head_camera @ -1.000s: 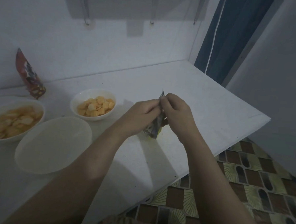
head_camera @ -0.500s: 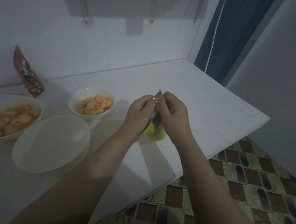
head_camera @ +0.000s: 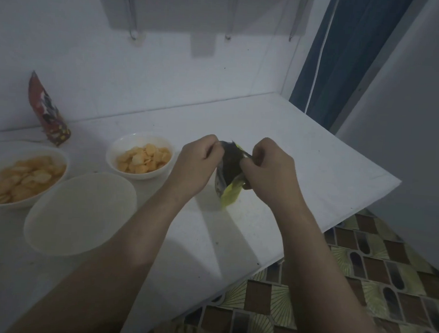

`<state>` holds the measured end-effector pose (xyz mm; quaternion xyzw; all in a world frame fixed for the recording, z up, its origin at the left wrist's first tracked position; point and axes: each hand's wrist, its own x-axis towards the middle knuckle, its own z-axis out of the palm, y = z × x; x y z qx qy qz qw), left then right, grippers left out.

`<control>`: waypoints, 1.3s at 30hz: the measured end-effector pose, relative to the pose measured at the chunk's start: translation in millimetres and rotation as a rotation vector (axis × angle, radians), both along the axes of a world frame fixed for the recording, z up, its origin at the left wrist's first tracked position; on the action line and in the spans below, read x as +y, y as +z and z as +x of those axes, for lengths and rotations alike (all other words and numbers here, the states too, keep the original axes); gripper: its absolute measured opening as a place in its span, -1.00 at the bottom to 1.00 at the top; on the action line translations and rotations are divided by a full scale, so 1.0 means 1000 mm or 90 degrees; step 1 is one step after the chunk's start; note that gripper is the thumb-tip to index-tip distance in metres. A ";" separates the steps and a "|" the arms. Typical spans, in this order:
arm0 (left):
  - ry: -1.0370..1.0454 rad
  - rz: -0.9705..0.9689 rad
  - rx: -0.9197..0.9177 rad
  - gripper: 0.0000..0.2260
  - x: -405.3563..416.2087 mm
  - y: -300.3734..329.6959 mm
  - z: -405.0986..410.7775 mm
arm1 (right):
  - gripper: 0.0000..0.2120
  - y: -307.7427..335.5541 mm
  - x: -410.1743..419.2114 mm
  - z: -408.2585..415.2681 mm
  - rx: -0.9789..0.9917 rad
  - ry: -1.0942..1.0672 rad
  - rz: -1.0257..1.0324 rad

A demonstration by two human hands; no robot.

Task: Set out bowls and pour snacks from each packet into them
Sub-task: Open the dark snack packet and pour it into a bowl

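White counter [head_camera: 303,155] is seen with three white bowls at the left. Far small bowl [head_camera: 139,155] is filled with orange-yellow round snacks [head_camera: 143,158]. Bowl at far left edge [head_camera: 22,173] is filled with pale yellow chips [head_camera: 24,177] and is partly cut off by the frame. Near bowl [head_camera: 80,213] is seen empty, its rim just beside both filled bowls; touching cannot be told. Red printed packet [head_camera: 48,111] is stood upright against the wall, behind the left bowls, top pointed. Yellow-green packet [head_camera: 229,177] is held above the counter, right of the small bowl, mouth pulled open at the top, dark inside; contents cannot be made out. Packet's left edge is pinched by left hand [head_camera: 195,165], right edge is pinched by right hand [head_camera: 269,169], fingers curled, hands slightly apart with the open mouth stretched between them. Both forearms are extended from the near edge toward the middle of the counter. Patterned tiled floor [head_camera: 360,275] is seen at near right, dark blue curtain [head_camera: 346,53] at far right.
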<state>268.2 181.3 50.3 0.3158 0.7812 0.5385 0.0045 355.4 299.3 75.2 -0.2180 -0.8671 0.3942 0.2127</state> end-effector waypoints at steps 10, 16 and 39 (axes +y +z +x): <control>0.056 -0.177 0.024 -0.78 -0.012 0.010 0.010 | -0.94 -0.006 -0.001 0.007 0.047 -0.026 0.033; 0.099 -0.151 0.003 -0.77 -0.010 0.002 0.019 | -0.88 -0.007 -0.017 0.010 0.041 -0.023 -0.041; 0.182 0.261 -0.202 -0.80 -0.127 0.039 -0.021 | -0.87 0.040 -0.135 -0.030 0.261 0.205 -0.008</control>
